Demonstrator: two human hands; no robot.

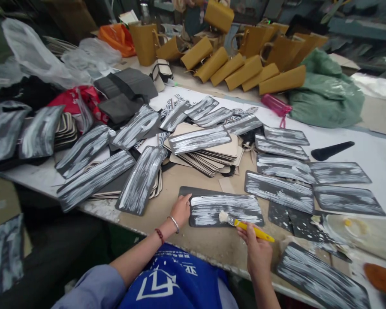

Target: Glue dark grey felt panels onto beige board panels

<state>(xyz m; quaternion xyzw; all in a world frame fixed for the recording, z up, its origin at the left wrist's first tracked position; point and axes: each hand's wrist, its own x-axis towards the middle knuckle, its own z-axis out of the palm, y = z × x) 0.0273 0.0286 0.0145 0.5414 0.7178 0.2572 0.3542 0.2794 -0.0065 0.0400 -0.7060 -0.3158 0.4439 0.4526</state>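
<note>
In front of me lies a dark grey rounded panel, its top streaked with white paste. My left hand is closed at its left end, the fingertips on the edge. A paintbrush with a yellow handle is gripped in my right hand. Its whitened bristles touch the panel's lower middle. Another dark panel shows partly from under the streaked one, along its far edge. Just beyond, a stack of pale-edged panels carries a white-streaked panel on top.
More streaked panels spread to the right, left and back. A spattered dark sheet and a glue-stained clear plastic piece lie at right. Mustard bags, a green plastic bag and a magenta pouch stand behind.
</note>
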